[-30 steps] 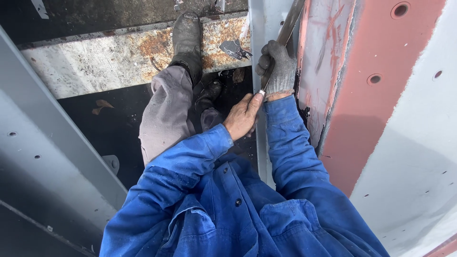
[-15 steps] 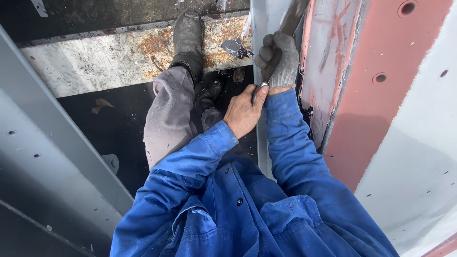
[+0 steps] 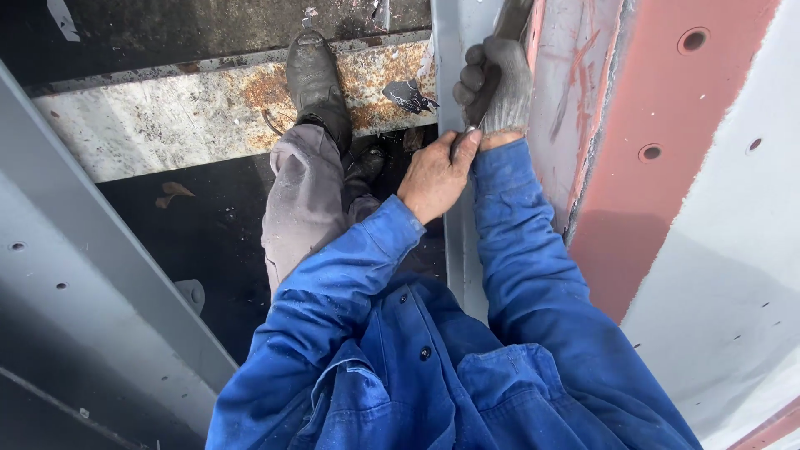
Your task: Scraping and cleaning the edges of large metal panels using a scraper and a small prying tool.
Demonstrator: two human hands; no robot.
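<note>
My right hand [image 3: 498,83] wears a grey knit glove and is closed around a dark bar-shaped tool [image 3: 510,17] that runs up out of the top of the view. It rests against a grey upright steel post [image 3: 454,242]. My bare left hand [image 3: 435,173] sits just below it, thumb and fingers pinched at the glove's cuff [image 3: 500,133] by the right wrist. Whether the fingertips also touch the tool's lower end I cannot tell. Both arms are in blue coverall sleeves.
Below me, my dark boot [image 3: 315,79] stands on a rusty, pale steel beam [image 3: 167,125], with my grey trouser leg [image 3: 304,200] above a dark gap. A grey beam with holes [image 3: 75,275] slants at the left. A red-primed plate with holes [image 3: 658,125] and a white panel [image 3: 733,275] fill the right.
Both hands have shifted up along the grey post together. The left hand stays pinched at the right glove's cuff, and the gloved hand keeps its hold on the tool.
</note>
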